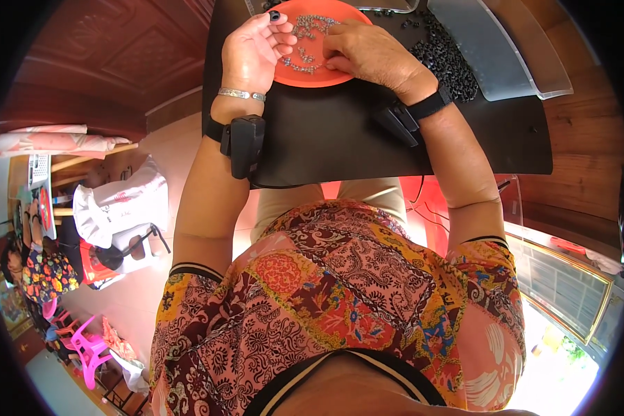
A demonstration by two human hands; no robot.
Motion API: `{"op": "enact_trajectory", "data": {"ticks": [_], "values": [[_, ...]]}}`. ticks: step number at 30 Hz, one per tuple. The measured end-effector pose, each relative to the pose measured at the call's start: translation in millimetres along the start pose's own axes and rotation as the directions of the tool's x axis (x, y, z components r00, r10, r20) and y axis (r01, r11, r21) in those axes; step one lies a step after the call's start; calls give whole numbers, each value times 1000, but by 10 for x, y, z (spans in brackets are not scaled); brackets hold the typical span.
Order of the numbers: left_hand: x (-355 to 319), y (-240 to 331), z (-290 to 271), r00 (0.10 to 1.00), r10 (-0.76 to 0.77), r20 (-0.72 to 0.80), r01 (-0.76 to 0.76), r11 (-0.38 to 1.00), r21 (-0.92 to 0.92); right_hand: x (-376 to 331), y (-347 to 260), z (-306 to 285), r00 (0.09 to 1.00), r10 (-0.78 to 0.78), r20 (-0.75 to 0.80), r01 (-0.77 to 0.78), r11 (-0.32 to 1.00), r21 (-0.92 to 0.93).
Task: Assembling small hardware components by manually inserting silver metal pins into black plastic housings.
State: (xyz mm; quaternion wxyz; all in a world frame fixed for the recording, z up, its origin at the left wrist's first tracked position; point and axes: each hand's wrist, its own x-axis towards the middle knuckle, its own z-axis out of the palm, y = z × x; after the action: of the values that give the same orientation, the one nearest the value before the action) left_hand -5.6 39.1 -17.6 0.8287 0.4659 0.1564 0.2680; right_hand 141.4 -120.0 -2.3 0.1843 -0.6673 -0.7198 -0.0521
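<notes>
Left hand [253,48] over the left rim of a round orange plate [326,75], fingers curled, pinching a small dark cap-like part [274,15] between thumb and forefinger at the plate's upper left edge. Right hand [367,52] lying across the plate's right half, fingers bent down onto a scatter of small grey metal pieces [305,31]; whether anything is gripped, cannot tell. Plate at the far middle of a black desk [340,139], its upper rim running out of the top of the picture. Just right of the plate, touching the right wrist, a heap of small black parts [447,62] spread toward a clear plastic tray [506,45] at the desk's far right corner. Near half of the desk bare, from below the plate to the near edge above the lap. Silver bracelet [241,93] and black strapped device [245,142] on the left wrist, the device hanging over the desk's left edge; a matching black device [405,121] on the right wrist. Beyond the left edge, open pale floor [180,145], a white bag [121,204] and a pink plastic chair [87,347] well apart.
</notes>
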Motion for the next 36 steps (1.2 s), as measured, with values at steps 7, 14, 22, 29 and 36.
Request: {"op": "enact_trajectory", "data": {"ticks": [7, 14, 22, 29, 36], "values": [[-31, 14, 38, 1000, 1, 20, -1, 1000, -14, 34, -10, 8, 999, 23, -26, -24, 998, -59], [-161, -50, 227, 978, -45, 205, 50, 999, -17, 85, 72, -119, 933, 357, -30, -88, 310, 947], [-192, -82, 268, 954, -49, 296, 50, 999, 7, 90, -8, -105, 942, 325, -82, -10, 273, 962], [-203, -76, 286, 947, -38, 320, 31, 999, 27, 83, -134, -137, 942, 334, -37, -72, 310, 948], [-215, -84, 291, 941, -50, 335, 66, 997, -36, 74, -117, -103, 942, 330, -59, -51, 315, 948]]}}
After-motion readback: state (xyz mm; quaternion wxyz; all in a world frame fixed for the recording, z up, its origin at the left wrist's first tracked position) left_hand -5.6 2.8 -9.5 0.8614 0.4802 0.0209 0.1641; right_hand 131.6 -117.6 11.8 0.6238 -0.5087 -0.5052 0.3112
